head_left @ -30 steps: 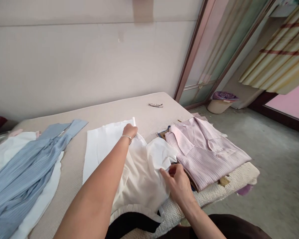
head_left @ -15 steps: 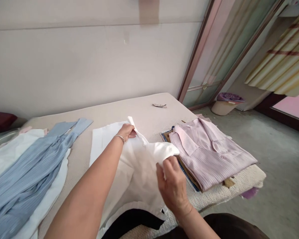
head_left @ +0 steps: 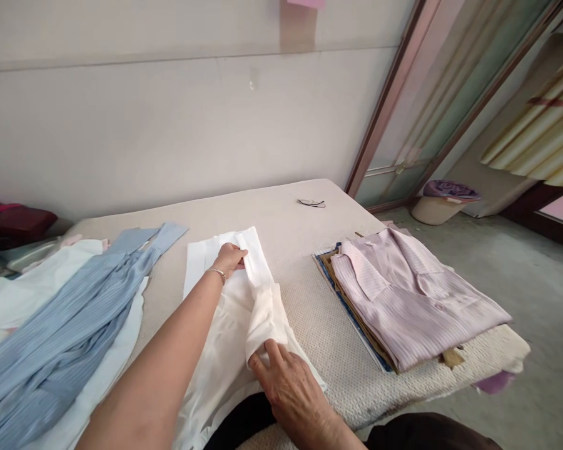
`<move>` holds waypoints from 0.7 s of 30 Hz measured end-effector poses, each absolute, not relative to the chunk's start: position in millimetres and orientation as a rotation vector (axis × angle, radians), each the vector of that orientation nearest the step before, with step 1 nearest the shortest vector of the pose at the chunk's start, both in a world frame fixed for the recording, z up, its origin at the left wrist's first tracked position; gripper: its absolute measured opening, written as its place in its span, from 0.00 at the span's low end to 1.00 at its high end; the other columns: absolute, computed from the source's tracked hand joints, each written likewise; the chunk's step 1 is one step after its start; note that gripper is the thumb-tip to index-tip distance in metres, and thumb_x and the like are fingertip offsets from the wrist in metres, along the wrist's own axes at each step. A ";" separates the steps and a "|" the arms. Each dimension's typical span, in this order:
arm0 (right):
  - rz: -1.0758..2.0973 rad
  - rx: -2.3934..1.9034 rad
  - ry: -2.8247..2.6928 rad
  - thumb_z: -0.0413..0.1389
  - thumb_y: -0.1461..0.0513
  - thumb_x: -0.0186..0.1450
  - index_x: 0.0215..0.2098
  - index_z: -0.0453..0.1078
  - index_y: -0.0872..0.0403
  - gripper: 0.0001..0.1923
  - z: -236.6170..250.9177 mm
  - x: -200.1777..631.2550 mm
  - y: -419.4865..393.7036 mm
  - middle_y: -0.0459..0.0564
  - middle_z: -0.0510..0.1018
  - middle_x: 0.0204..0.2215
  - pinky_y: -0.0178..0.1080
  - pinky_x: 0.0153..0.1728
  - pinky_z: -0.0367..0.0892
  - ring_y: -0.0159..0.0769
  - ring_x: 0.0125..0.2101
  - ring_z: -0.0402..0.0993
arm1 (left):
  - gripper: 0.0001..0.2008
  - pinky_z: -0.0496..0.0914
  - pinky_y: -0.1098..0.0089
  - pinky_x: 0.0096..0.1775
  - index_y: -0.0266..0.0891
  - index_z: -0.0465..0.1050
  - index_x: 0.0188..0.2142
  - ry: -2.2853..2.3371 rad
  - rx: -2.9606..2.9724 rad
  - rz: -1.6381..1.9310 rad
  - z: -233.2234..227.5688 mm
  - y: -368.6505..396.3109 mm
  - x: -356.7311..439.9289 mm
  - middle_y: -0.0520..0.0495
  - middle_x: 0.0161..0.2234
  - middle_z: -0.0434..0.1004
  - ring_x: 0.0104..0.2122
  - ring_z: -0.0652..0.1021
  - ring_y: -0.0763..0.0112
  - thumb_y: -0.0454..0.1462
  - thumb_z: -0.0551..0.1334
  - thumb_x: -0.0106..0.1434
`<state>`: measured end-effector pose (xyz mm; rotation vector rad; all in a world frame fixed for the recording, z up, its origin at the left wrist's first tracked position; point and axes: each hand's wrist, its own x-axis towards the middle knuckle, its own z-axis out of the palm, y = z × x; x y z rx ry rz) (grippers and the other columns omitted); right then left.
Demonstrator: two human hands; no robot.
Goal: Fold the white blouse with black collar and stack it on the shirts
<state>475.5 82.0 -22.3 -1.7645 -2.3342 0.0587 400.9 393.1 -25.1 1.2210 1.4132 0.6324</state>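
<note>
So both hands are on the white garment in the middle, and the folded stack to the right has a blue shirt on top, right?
Not quite. In the head view, both the left hand and right hand are on the white garment, but the folded stack's top shirt is pale pink, not blue.
</note>
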 end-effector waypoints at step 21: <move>-0.130 -1.726 -2.467 0.59 0.66 0.64 0.53 0.66 0.54 0.19 -19.5 471.0 78.7 0.58 0.72 0.54 0.42 0.28 0.72 0.40 0.34 0.73 | 0.11 0.68 0.60 0.47 0.39 0.69 0.49 1.644 2.260 0.481 13.1 340.4 389.9 0.38 0.44 0.78 0.47 0.78 0.51 0.39 0.60 0.67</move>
